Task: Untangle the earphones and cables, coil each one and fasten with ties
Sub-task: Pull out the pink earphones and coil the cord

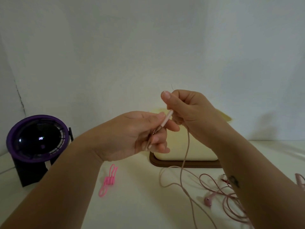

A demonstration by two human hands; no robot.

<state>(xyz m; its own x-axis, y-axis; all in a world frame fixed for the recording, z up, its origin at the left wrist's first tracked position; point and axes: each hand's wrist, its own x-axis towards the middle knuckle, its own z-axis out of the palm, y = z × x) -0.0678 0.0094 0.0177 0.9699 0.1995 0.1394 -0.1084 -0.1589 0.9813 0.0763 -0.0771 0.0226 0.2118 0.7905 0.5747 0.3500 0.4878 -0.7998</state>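
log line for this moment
left hand: holds plug | right hand: holds cable | ties: on table | earbud: on table

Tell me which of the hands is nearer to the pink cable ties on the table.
Left. The left hand is raised just up and right of the pink cable ties; the right hand is farther right and higher. Both pinch the earphone plug.

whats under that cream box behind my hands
A dark brown tray sits under the cream box; the right forearm covers its right end.
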